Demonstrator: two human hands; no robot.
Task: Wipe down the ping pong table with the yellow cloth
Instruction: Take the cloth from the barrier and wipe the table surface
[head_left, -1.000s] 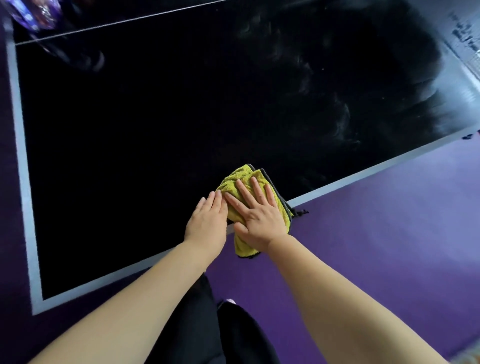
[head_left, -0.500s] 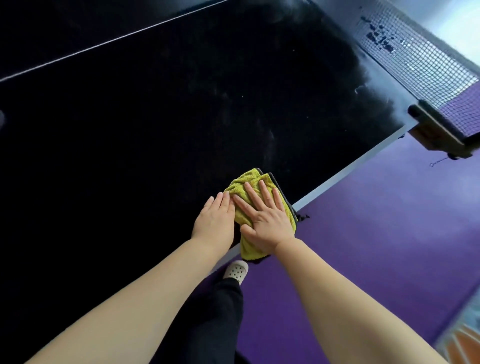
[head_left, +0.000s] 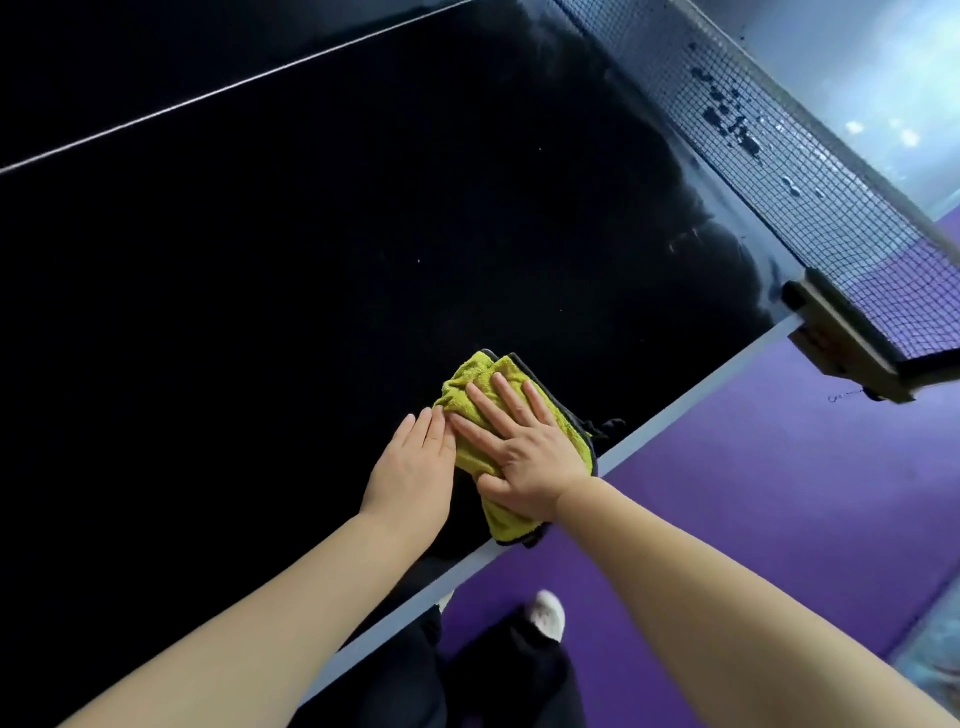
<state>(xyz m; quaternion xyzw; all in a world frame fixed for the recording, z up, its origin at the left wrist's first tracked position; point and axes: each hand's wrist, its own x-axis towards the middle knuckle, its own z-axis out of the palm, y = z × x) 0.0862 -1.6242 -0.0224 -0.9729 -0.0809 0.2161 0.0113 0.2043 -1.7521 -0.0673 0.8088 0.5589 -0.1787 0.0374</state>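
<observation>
- The yellow cloth (head_left: 470, 382) lies bunched and folded on the bench (head_left: 311, 260), close to its near side edge, with a dark trim showing along its right border and one end hanging over the pale edge line (head_left: 675, 402).
- It looks thick and fluffy, creased into soft ridges under the palm.
- The right hand (head_left: 524, 457) presses it flat, grip open, fingers straight and spread; nothing is pinched.
- The left hand (head_left: 415, 467) lies flat on the dark top just beside the cloth, grip open too.
- Compared with a second ago, cloth and hands have slid along the edge toward the net (head_left: 779, 171); the net clamp (head_left: 841, 332) now sits near.
- I judge this side strip nearly wiped through, with greyish smears (head_left: 691, 244) by the net left to do.
</observation>
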